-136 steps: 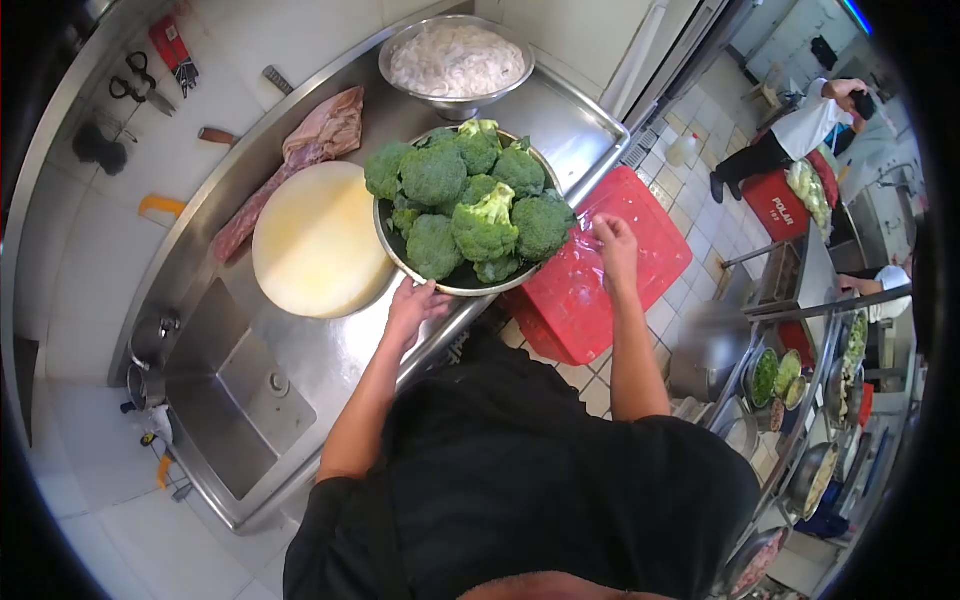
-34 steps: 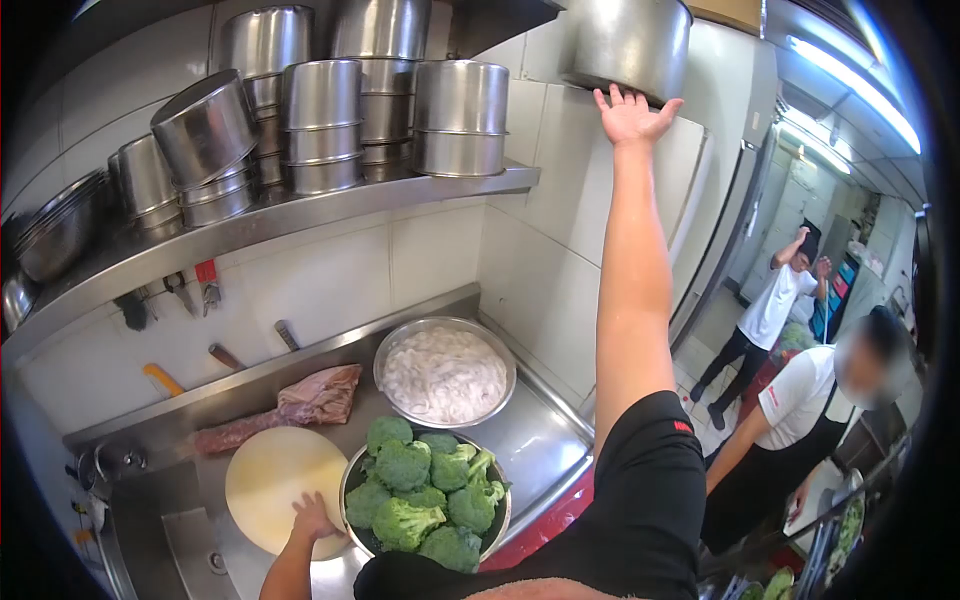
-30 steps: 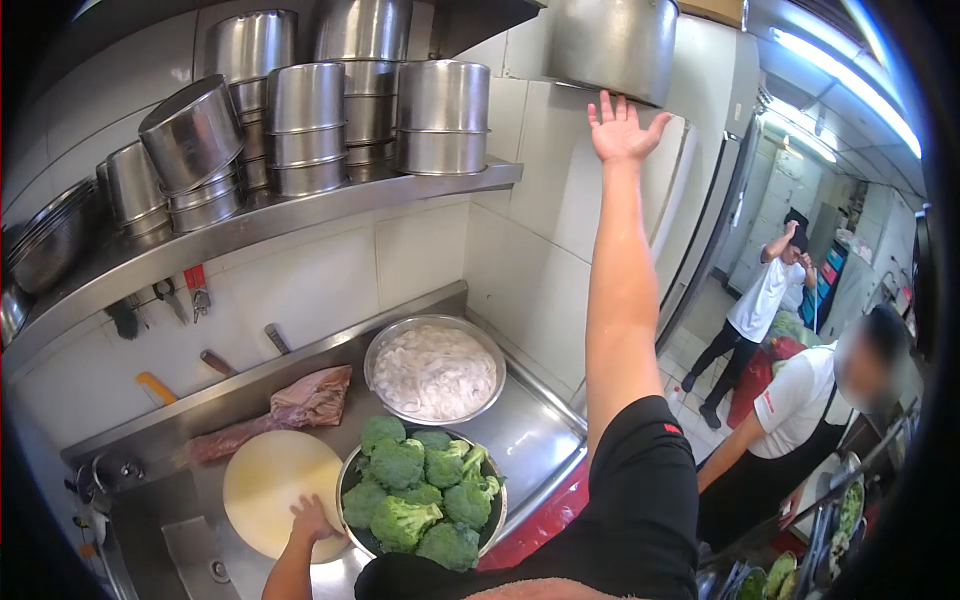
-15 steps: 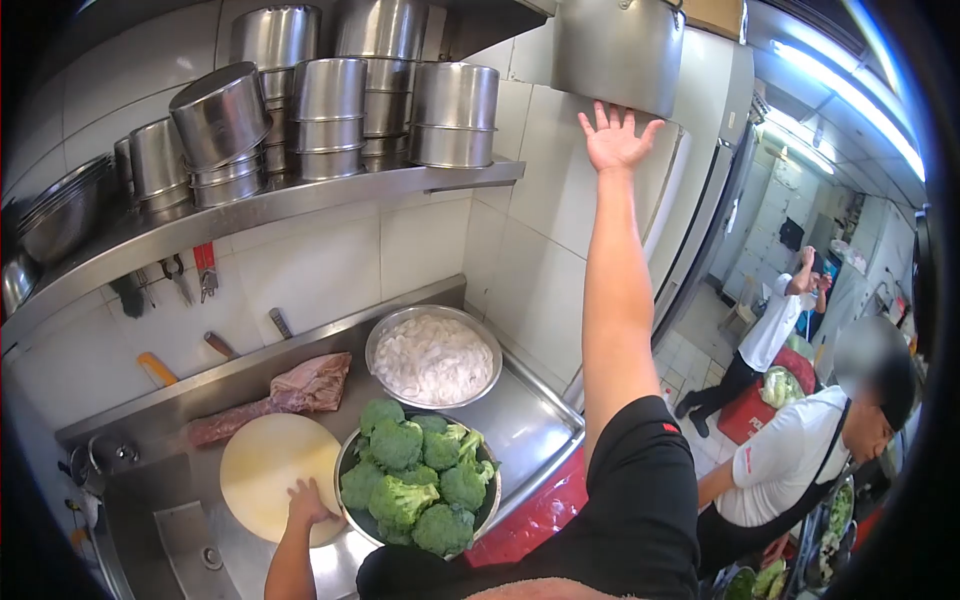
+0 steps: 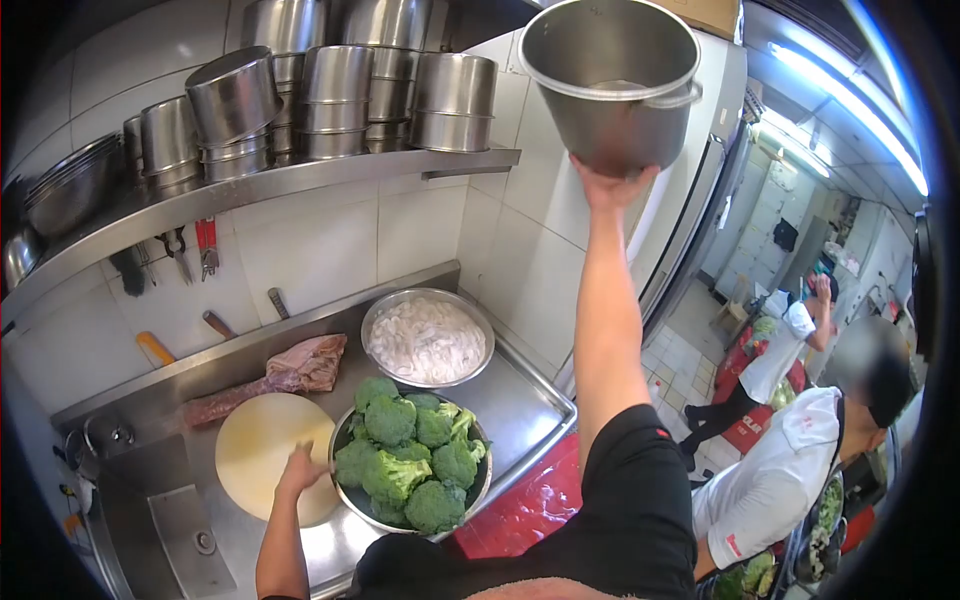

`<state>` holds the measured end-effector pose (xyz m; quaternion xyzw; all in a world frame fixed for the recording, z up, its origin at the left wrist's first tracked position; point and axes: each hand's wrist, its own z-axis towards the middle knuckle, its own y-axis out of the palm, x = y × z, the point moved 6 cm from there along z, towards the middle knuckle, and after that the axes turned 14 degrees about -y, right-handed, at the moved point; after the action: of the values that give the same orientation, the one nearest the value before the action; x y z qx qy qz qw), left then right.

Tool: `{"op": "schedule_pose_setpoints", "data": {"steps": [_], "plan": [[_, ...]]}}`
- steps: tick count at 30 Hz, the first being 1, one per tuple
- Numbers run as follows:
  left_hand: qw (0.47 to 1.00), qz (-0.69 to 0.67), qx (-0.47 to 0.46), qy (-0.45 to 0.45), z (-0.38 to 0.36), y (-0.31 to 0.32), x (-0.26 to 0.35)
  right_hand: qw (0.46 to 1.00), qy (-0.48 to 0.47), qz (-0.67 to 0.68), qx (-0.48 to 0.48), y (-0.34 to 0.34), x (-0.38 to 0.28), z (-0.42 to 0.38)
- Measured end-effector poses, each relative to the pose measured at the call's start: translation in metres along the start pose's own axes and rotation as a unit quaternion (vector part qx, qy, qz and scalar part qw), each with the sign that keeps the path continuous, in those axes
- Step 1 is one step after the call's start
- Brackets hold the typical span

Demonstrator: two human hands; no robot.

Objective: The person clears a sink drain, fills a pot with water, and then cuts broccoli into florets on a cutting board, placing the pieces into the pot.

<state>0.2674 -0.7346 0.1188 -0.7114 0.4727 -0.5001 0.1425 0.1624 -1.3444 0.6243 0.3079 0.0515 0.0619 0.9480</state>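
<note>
High up at the top centre, my right hand (image 5: 612, 183) supports a large metal pot (image 5: 615, 110) from below, its palm against the pot's base; the pot is tilted so its inside shows. My left hand (image 5: 302, 468) is over the right part of a round cutting board (image 5: 262, 455), beside a bowl of broccoli (image 5: 410, 455); its fingers are too blurred to read. Behind the broccoli stands a bowl of pale, whitish pieces (image 5: 428, 338). A long piece of raw meat (image 5: 285, 378) lies behind the board.
Metal containers (image 5: 335, 95) stand stacked on a wall shelf (image 5: 300, 178). A sink (image 5: 195, 530) is at the lower left. Tools hang on the tiled wall. Two people in white shirts (image 5: 765, 480) (image 5: 782, 350) are at the right. A red surface (image 5: 530, 500) lies below the counter's edge.
My right hand has come up against the pot's base, and the pot has tipped so its opening faces me. My left hand has lifted slightly from the board's edge. The co-workers have shifted.
</note>
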Motion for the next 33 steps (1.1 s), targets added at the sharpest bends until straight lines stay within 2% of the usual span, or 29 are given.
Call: {"op": "schedule_pose_setpoints", "data": {"steps": [1,2,3,4,5,6,7,8,9,10,11,13,14,16,18,21,24,25,28,29,31,32,33], "plan": [[0.995,-0.051,0.044,0.076,-0.025,-0.027,0.059,0.999,0.006,0.007,0.033,-0.007,0.001,-0.014],[0.944,-0.113,0.142,0.277,-0.068,-0.061,0.132,0.997,0.017,0.013,0.07,-0.016,0.003,-0.033],[0.881,-0.155,0.183,0.407,-0.122,-0.095,0.204,0.993,0.032,0.015,0.108,-0.024,0.004,-0.057],[0.84,-0.114,0.276,0.453,-0.167,-0.118,0.257,0.993,0.039,0.028,0.105,-0.011,0.004,-0.089],[0.754,-0.111,0.328,0.558,-0.222,-0.144,0.306,0.994,0.041,0.007,0.104,-0.001,0.003,-0.118],[0.707,-0.095,0.344,0.61,-0.251,-0.147,0.339,0.994,0.047,0.016,0.098,0.002,0.005,-0.147],[0.67,-0.071,0.366,0.642,-0.264,-0.144,0.362,0.987,0.11,0.09,0.072,-0.017,0.01,-0.173],[0.614,-0.094,0.346,0.703,-0.265,-0.135,0.391,0.97,0.179,0.158,0.049,-0.035,0.013,-0.201],[0.621,0.044,0.415,0.663,-0.271,-0.128,0.398,0.944,0.249,0.214,0.031,-0.054,0.013,-0.229],[0.697,0.116,0.35,0.615,-0.252,-0.105,0.413,0.934,0.284,0.209,0.052,-0.069,0.013,-0.256],[0.726,0.066,0.366,0.579,-0.249,-0.098,0.375,0.929,0.315,0.174,0.083,-0.073,0.017,-0.29],[0.726,-0.014,0.392,0.565,-0.267,-0.073,0.337,0.929,0.333,0.084,0.136,-0.074,0.006,-0.345],[0.734,-0.013,0.471,0.489,-0.259,-0.042,0.329,0.928,0.339,0.044,0.151,-0.072,-0.003,-0.372],[0.741,-0.029,0.496,0.451,-0.254,-0.037,0.285,0.918,0.357,-0.009,0.171,-0.052,-0.011,-0.428],[0.758,-0.073,0.387,0.52,-0.294,-0.082,0.201,0.904,0.391,-0.039,0.171,-0.02,-0.015,-0.482],[0.781,-0.009,0.307,0.543,-0.317,-0.128,0.114,0.882,0.442,-0.048,0.157,0.052,-0.001,-0.565],[0.778,-0.006,0.322,0.539,-0.336,-0.176,0.021,0.86,0.495,-0.032,0.12,0.146,0.029,-0.638],[0.796,0.003,0.317,0.515,-0.338,-0.194,-0.007,0.851,0.515,-0.021,0.103,0.18,0.045,-0.662],[0.893,0.075,0.192,0.4,-0.322,-0.243,-0.087,0.8,0.597,0.025,0.051,0.284,0.1,-0.735],[0.929,-0.001,0.127,0.347,-0.309,-0.26,-0.119,0.774,0.631,0.04,0.038,0.315,0.12,-0.763],[0.96,0.018,0.171,0.221,-0.294,-0.303,-0.181,0.704,0.709,0.011,0.035,0.357,0.15,-0.816],[0.976,0.017,0.159,0.146,-0.281,-0.316,-0.21,0.704,0.707,-0.063,-0.003,0.352,0.157,-0.843],[0.97,-0.002,0.187,0.155,-0.262,-0.321,-0.247,0.684,0.716,-0.135,-0.04,0.348,0.162,-0.865]]}}
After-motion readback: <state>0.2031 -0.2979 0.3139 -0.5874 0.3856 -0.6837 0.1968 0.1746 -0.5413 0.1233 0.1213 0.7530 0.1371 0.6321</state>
